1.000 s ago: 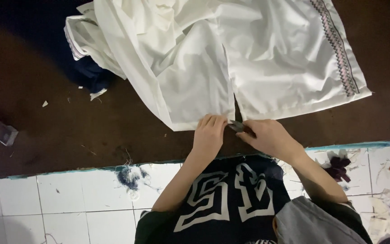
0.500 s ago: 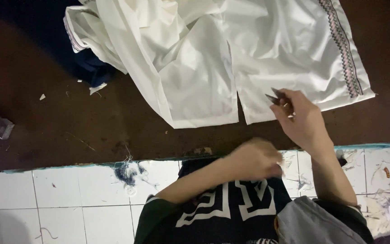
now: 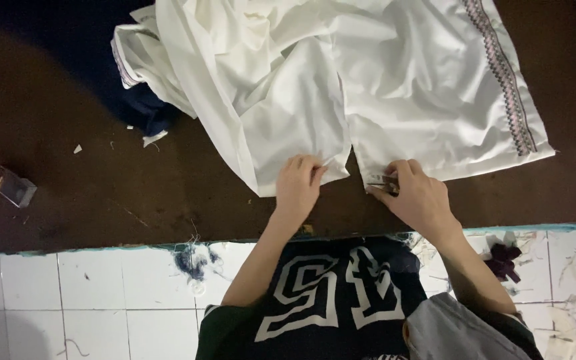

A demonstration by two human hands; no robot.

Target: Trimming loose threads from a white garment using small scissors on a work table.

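White garment (image 3: pixel 368 80) spread on the dark bench (image 3: pixel 101 193). Left hand (image 3: pixel 298 183) pinches its hem edge; right hand (image 3: pixel 418 193) closes on a small metal tool (image 3: pixel 381 180) at the neighbouring edge. The cloth looks light, soft and limp, best gripped at the hem.

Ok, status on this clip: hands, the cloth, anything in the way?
Left hand pinching hem of white garment. Right hand holding small metal tool at the other hem. Garment spread on dark table. Small box far left, clear of the hands.
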